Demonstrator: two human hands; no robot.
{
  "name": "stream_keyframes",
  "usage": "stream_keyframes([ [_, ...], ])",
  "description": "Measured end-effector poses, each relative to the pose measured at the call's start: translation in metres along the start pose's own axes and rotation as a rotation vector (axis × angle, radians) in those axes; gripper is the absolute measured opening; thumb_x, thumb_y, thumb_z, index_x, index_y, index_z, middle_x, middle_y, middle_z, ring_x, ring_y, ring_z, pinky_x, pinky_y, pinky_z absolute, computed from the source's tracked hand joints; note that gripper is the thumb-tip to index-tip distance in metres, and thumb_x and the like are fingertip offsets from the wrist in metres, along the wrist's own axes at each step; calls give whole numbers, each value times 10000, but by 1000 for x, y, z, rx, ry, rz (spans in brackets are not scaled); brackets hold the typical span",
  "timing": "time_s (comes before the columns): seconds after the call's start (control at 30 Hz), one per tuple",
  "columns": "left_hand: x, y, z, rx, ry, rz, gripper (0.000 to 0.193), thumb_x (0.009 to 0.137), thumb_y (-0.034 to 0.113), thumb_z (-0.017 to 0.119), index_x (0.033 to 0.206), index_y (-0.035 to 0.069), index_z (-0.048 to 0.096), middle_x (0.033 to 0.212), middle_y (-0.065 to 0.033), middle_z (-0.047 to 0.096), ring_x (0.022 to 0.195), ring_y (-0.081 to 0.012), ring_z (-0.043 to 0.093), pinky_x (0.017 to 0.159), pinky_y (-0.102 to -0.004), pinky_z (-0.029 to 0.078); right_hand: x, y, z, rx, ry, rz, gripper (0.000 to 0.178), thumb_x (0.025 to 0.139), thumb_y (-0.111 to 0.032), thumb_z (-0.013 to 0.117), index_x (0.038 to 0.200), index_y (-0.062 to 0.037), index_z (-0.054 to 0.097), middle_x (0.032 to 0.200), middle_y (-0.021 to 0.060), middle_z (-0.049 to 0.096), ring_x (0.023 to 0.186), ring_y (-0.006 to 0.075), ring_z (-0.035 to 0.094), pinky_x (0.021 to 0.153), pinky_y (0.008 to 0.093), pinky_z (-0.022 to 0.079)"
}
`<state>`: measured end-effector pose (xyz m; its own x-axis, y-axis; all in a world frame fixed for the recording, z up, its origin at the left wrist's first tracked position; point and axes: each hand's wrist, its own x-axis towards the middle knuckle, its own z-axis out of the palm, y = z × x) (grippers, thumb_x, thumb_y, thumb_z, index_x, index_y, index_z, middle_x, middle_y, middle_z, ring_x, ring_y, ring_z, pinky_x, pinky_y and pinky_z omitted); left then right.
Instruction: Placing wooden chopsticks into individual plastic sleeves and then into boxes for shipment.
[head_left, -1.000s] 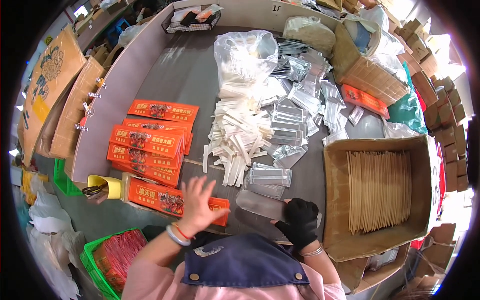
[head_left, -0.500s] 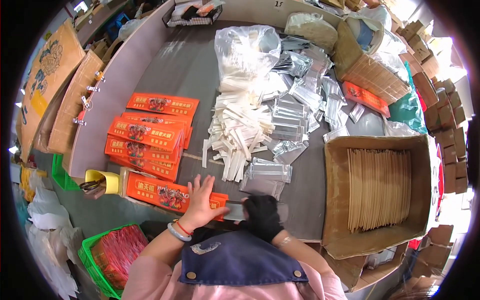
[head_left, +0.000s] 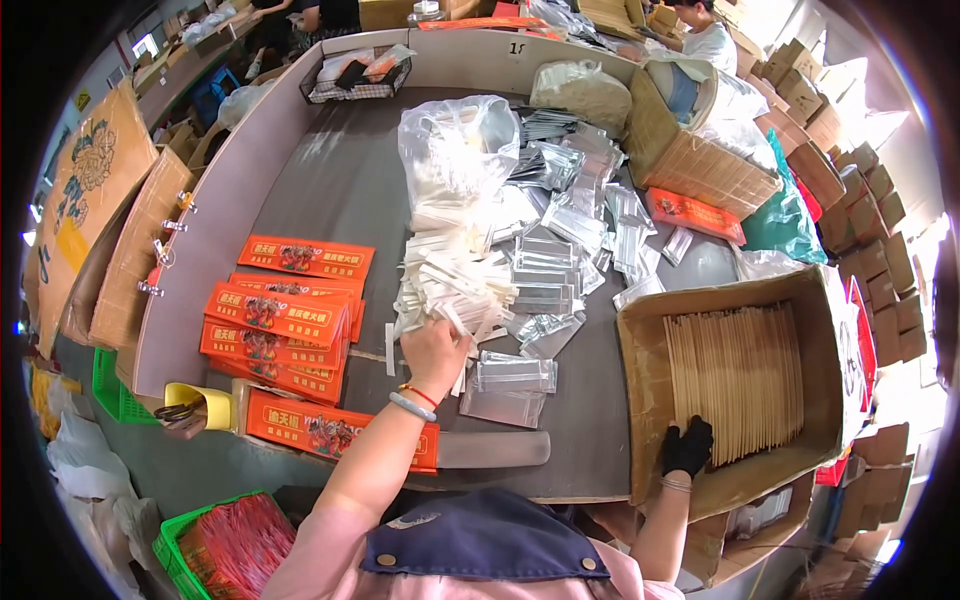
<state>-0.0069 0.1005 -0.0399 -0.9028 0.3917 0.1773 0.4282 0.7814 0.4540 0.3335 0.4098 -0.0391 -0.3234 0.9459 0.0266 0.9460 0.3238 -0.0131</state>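
Note:
My left hand (head_left: 436, 358), bare with a red cord and a pale bangle, has its fingers curled into the near edge of a heap of narrow white strips (head_left: 455, 275), pinching at them; its fingertips are partly hidden. In the cardboard box (head_left: 655, 345) at the right, my right hand (head_left: 687, 447), in a black fingerless glove, closes at the near left end of a row of wooden chopsticks (head_left: 735, 375). A stack of long red printed sleeves (head_left: 285, 418) lies at the front edge, with a grey flat strip (head_left: 495, 449) sticking out from its right end.
More red sleeves (head_left: 275, 312) are piled at the left. Silvery clear packets (head_left: 550, 270) cover the middle right. A yellow cup with scissors (head_left: 205, 405) stands at the front left corner, above a green crate (head_left: 170, 530). Another person (head_left: 705, 40) is at the far right.
My left hand has left the red sleeves and moved up to the white strips. My right hand has gone from the grey strip into the box of chopsticks. The view has shifted somewhat.

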Motion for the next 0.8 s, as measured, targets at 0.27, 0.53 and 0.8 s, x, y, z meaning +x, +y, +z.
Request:
stream_keyframes([
  [0.27, -2, -3, -35, -320, 128, 89, 96, 776, 120, 737, 766, 37, 691, 719, -96, 663, 627, -251, 644, 585, -343, 498, -11, -11, 8, -31, 17, -73, 276, 846, -223, 655, 1011, -26, 554, 1015, 172, 564, 993, 372, 545, 866, 469, 453],
  [0.53, -21, 32, -28, -121, -234, 506, 93, 724, 124, 709, 782, 90, 645, 804, -87, 635, 837, -295, 599, 736, -425, 458, -22, -37, -20, -25, -45, 0, 233, 835, -162, 608, 1005, -24, 529, 1009, 174, 553, 981, 361, 552, 856, 467, 460],
  [0.8, -29, 44, -17, -29, -210, 444, 290, 671, 166, 814, 909, 105, 659, 950, -44, 625, 938, -266, 584, 783, -418, 465, -29, -39, -36, 72, -66, 113, 224, 882, -92, 517, 1072, 27, 528, 1086, 211, 555, 1026, 395, 542, 851, 477, 476],
])
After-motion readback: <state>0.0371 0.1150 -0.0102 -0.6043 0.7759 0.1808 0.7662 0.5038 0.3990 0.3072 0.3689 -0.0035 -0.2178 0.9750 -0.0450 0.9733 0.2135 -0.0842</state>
